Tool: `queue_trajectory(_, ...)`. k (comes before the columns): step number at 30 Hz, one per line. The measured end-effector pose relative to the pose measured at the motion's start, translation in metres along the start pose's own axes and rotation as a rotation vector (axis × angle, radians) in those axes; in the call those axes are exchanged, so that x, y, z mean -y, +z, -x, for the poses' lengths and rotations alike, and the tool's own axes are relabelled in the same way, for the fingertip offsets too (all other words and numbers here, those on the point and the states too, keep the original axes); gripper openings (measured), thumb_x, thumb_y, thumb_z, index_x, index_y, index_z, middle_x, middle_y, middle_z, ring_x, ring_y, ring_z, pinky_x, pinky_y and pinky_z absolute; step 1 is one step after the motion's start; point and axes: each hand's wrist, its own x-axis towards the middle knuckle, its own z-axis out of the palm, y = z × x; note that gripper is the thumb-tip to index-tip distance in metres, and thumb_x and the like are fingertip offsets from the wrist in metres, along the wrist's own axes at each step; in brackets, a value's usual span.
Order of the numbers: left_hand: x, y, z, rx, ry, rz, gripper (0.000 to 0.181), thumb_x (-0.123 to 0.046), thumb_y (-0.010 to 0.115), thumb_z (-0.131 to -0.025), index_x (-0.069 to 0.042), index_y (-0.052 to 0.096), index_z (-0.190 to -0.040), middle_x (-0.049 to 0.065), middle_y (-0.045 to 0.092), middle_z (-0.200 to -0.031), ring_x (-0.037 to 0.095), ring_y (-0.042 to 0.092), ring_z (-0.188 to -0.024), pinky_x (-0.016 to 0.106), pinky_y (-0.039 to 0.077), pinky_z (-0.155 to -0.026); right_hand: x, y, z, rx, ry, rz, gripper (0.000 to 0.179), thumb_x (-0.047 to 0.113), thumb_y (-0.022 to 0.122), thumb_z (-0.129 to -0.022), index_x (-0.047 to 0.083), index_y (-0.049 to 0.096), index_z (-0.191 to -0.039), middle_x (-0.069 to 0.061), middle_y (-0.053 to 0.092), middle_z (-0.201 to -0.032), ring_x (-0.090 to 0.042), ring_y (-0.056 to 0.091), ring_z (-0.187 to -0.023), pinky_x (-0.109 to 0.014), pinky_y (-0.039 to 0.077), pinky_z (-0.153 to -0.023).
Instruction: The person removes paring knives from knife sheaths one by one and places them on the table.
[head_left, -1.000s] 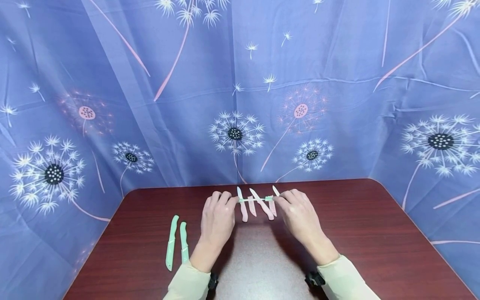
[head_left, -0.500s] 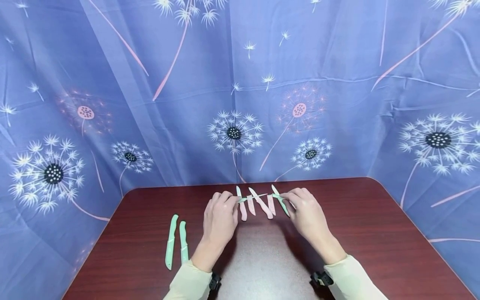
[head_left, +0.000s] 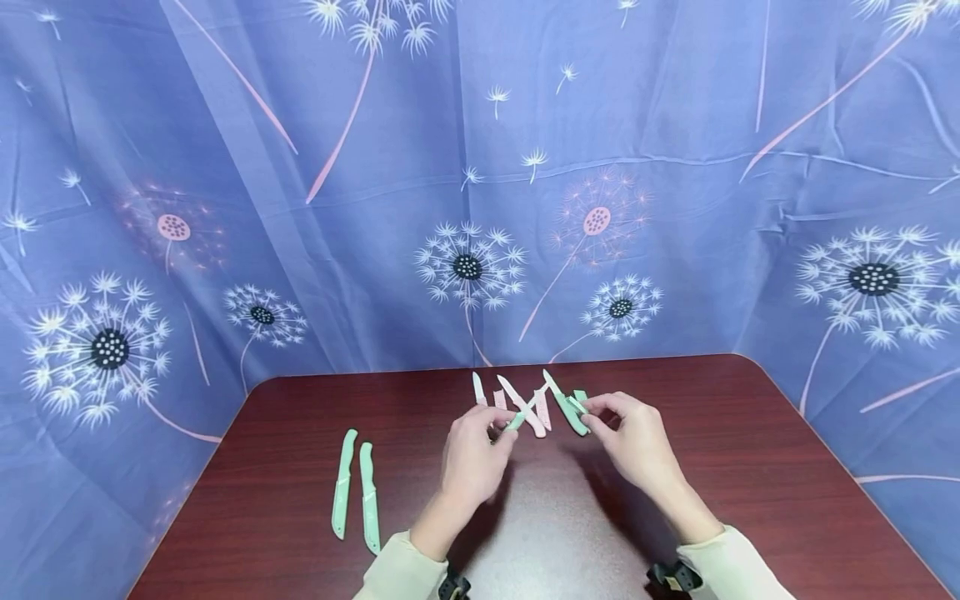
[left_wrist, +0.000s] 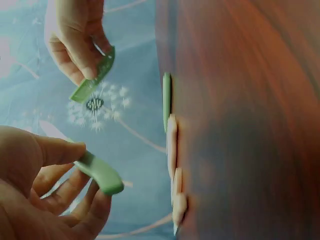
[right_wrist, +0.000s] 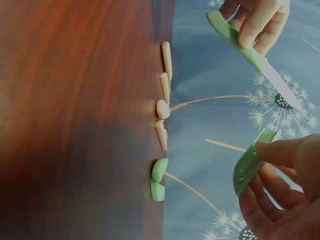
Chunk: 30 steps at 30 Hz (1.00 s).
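My left hand (head_left: 474,454) pinches a green-handled paring knife (left_wrist: 102,175) by its handle, its bare pale blade pointing away and to the right in the head view. My right hand (head_left: 637,437) holds a green perforated knife sheath (right_wrist: 248,162) between thumb and fingers, apart from the blade. Both are raised over the far part of the table. Below the right hand lie an unsheathed green knife (head_left: 567,408) and another green sheath (head_left: 581,395). Two bare pink knives (head_left: 521,406) and two pink sheaths (head_left: 542,410) lie left of these; the left hand partly covers the leftmost ones.
Two green knives in their sheaths, one outer (head_left: 343,483) and one inner (head_left: 369,498), lie at the left of the dark red wooden table (head_left: 750,467). A blue dandelion-print curtain (head_left: 360,275) hangs behind the table's far edge.
The knife and sheath have parted, and the gap between them has grown. My left hand has come nearer and rightward, tilting the blade upward in view; my right hand has shifted right.
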Motion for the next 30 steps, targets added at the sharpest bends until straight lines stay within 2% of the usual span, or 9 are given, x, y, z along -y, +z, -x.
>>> queue_trajectory(4,-0.004,0.01,0.002,0.077,-0.06,0.138,0.017,-0.002,0.084,-0.087,-0.009,0.081,-0.102,-0.007,0.071,-0.085,0.009,0.064,-0.072,0.027,0.055,-0.073,-0.004,-0.006,0.005,0.051,0.092,-0.026,0.015,0.004,0.086,-0.088,0.009,0.081,-0.102,0.005,0.075,-0.087,-0.011,0.068,-0.074,-0.028,0.056,-0.068)
queue_trajectory(5,-0.006,0.013,0.003,0.095,-0.071,0.169,0.017,-0.001,0.084,-0.087,-0.007,0.08,-0.102,-0.006,0.072,-0.084,0.008,0.064,-0.072,0.026,0.053,-0.069,-0.005,-0.008,0.007,0.064,0.111,-0.028,0.014,0.005,0.085,-0.089,0.01,0.081,-0.102,0.006,0.075,-0.087,-0.012,0.069,-0.075,-0.028,0.057,-0.07)
queue_trajectory(7,-0.008,0.018,0.005,0.134,-0.096,0.223,0.016,-0.001,0.084,-0.087,-0.005,0.079,-0.102,-0.005,0.072,-0.082,0.006,0.064,-0.072,0.025,0.055,-0.07,-0.008,-0.01,0.009,0.093,0.144,-0.033,0.013,0.006,0.084,-0.09,0.01,0.081,-0.102,0.007,0.075,-0.086,-0.011,0.07,-0.076,-0.028,0.057,-0.071)
queue_trajectory(9,-0.011,0.024,0.007,0.173,-0.116,0.247,0.016,-0.002,0.085,-0.086,-0.005,0.078,-0.101,-0.006,0.071,-0.082,0.005,0.065,-0.072,0.026,0.056,-0.072,-0.011,-0.011,0.012,0.121,0.172,-0.033,0.012,0.007,0.083,-0.091,0.01,0.081,-0.103,0.008,0.074,-0.085,-0.01,0.07,-0.076,-0.028,0.057,-0.071)
queue_trajectory(11,-0.013,0.03,0.009,0.216,-0.162,0.266,0.017,-0.004,0.086,-0.087,-0.005,0.077,-0.101,-0.007,0.07,-0.082,0.004,0.065,-0.074,0.025,0.056,-0.074,-0.014,-0.012,0.014,0.145,0.2,-0.036,0.012,0.008,0.083,-0.091,0.011,0.08,-0.103,0.008,0.074,-0.083,-0.009,0.069,-0.073,-0.028,0.055,-0.07)
queue_trajectory(17,-0.021,0.046,0.015,0.332,-0.325,0.375,0.018,-0.001,0.083,-0.089,0.0,0.072,-0.103,-0.002,0.067,-0.08,0.012,0.069,-0.061,0.027,0.06,-0.058,-0.018,-0.011,0.022,0.195,0.285,-0.071,0.011,0.009,0.083,-0.091,0.01,0.08,-0.101,0.005,0.073,-0.082,-0.01,0.066,-0.066,-0.026,0.053,-0.064)
queue_trajectory(19,-0.023,0.05,0.016,0.354,-0.361,0.403,0.018,0.002,0.082,-0.089,0.002,0.07,-0.103,0.0,0.065,-0.079,0.018,0.069,-0.056,0.029,0.06,-0.054,-0.019,-0.01,0.025,0.213,0.321,-0.096,0.01,0.008,0.082,-0.092,0.008,0.079,-0.101,0.003,0.073,-0.082,-0.011,0.066,-0.064,-0.027,0.054,-0.059)
queue_trajectory(23,-0.025,0.056,0.018,0.369,-0.395,0.412,0.02,0.004,0.081,-0.09,0.003,0.066,-0.103,0.002,0.064,-0.077,0.021,0.07,-0.054,0.03,0.06,-0.052,-0.021,-0.007,0.029,0.248,0.393,-0.154,0.013,0.005,0.082,-0.092,0.004,0.076,-0.103,0.0,0.072,-0.081,-0.015,0.067,-0.061,-0.028,0.056,-0.054)
queue_trajectory(30,-0.026,0.065,0.02,0.382,-0.444,0.411,0.026,0.007,0.08,-0.089,0.003,0.06,-0.105,0.002,0.065,-0.079,0.017,0.067,-0.052,0.03,0.058,-0.05,-0.021,-0.004,0.033,0.309,0.479,-0.218,0.021,0.002,0.081,-0.091,-0.002,0.072,-0.11,-0.003,0.071,-0.079,-0.02,0.072,-0.063,-0.033,0.061,-0.058)
